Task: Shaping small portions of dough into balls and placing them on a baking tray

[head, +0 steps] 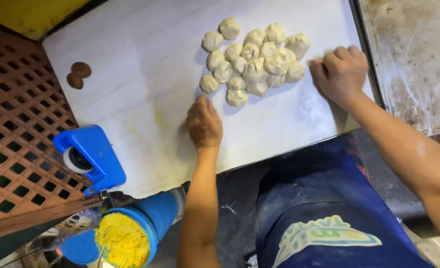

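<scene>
Lying between left hand (pixel 204 124) and right hand (pixel 340 72): dough balls (pixel 252 62).

Bright overhead light, soft shadows, slightly blurred edges.

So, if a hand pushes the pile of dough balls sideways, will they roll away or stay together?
The dough balls look lumpy and soft, so they would probably slide or deform rather than roll freely. They touch each other, so some may stick together. The white board appears floured, which likely lets them move easily.
</scene>
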